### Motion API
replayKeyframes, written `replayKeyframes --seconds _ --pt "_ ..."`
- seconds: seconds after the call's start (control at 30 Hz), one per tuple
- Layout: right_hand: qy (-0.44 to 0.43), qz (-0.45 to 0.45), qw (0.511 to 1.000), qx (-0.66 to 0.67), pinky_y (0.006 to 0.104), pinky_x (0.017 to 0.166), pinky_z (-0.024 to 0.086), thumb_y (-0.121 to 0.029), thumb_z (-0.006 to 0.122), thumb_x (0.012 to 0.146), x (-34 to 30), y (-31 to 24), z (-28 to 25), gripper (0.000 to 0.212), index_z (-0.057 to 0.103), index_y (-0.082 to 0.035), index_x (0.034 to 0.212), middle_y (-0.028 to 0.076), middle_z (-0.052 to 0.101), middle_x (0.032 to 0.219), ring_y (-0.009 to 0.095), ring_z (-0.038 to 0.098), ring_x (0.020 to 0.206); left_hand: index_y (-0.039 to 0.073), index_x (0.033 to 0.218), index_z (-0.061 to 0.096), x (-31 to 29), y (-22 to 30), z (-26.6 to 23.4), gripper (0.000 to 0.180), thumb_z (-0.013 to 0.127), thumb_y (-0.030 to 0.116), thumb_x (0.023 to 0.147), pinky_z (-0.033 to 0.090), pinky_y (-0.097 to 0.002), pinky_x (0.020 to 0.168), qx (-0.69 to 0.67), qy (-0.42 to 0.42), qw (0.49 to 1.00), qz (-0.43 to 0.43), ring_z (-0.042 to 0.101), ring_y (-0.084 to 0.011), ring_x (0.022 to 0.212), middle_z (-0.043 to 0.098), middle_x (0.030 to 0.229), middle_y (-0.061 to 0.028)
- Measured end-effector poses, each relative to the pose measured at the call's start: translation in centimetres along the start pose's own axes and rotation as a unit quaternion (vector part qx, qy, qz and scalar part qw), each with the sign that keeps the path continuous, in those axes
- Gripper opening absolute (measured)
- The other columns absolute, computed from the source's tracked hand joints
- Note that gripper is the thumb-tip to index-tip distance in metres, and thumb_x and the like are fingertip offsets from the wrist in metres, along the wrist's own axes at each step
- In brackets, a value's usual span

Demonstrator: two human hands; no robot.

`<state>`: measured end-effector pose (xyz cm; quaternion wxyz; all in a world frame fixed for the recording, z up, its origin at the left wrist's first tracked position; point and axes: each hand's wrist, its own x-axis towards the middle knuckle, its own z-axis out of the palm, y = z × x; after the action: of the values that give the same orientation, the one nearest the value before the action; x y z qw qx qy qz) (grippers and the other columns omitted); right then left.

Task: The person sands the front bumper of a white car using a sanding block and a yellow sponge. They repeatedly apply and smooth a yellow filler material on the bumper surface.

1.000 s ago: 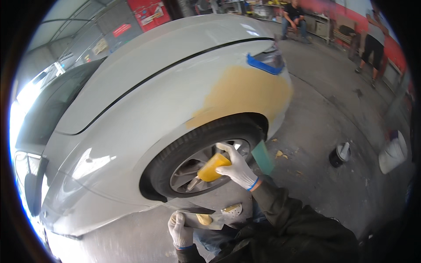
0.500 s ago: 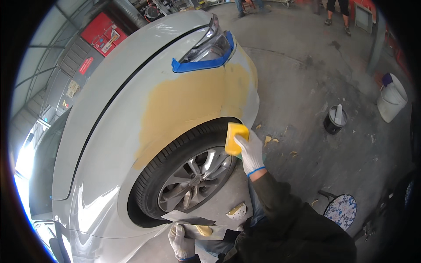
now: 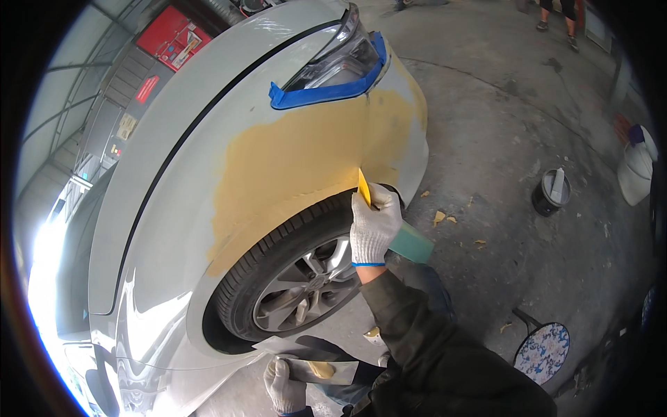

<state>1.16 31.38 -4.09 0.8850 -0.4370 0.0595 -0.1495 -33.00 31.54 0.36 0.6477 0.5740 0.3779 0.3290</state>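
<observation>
By the wheel arch's edge (image 3: 294, 210), your knit-gloved right hand (image 3: 376, 224) pinches a yellow spreader (image 3: 364, 187). Your left hand (image 3: 283, 386) grips a grey rectangular plate (image 3: 344, 373) bearing creamy filler (image 3: 320, 369).

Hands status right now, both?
Left hand: closed, holding a flat grey plate with tan paste on it.
Right hand: closed, holding a yellow spreader.

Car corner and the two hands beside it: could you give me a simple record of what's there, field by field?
Left hand: gloved, holding a flat plate with a tan dab on it
Right hand: gloved, gripping a yellow spreader, its tip seemingly against the tan patch
Patch position: on the car, above the wheel and below the headlight
Headlight edging: blue tape along the lower edge
Floor: black can, white bucket
</observation>
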Motion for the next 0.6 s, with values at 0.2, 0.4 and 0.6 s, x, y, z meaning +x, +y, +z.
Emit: replayKeyframes --seconds 0.2,0.4,0.6 --pt "0.018 0.065 0.997 0.047 0.0245 0.083 0.052 0.01 0.069 0.091 0.4 0.1 0.3 0.015 0.066 0.007 0.105 0.007 0.069 0.1 0.009 0.063 0.088 0.0 0.096 0.064 -0.4 0.1 -1.0 0.032 0.062 0.031 0.105 0.052 -0.0279 0.074 0.0 0.023 1.0 0.0 0.064 -0.0152 0.078 0.067 0.088 -0.007" --pt "-0.006 0.034 0.999 0.026 0.0243 0.086 0.052 0.012 0.068 0.089 -0.6 -0.4 1.3 0.019 0.066 0.008 0.108 0.009 0.07 0.105 0.011 0.065 0.093 -0.002 0.099 0.065 -0.3 0.0 -1.1 0.033 0.061 0.03 0.105 0.054 -0.0286 0.077 -0.001 0.031 1.0 0.002 0.067 -0.0173 0.08 0.069 0.091 -0.0095" --pt "0.006 0.028 0.998 0.052 0.03 0.097 0.056 0.015 0.07 0.089 -1.9 0.1 1.7 0.027 0.063 0.008 0.114 0.013 0.07 0.115 0.016 0.068 0.103 -0.004 0.102 0.066 0.1 -0.2 -2.5 0.035 0.061 0.031 0.105 0.055 -0.0305 0.077 0.001 0.008 1.0 -0.004 0.069 -0.0198 0.081 0.072 0.093 -0.0126"
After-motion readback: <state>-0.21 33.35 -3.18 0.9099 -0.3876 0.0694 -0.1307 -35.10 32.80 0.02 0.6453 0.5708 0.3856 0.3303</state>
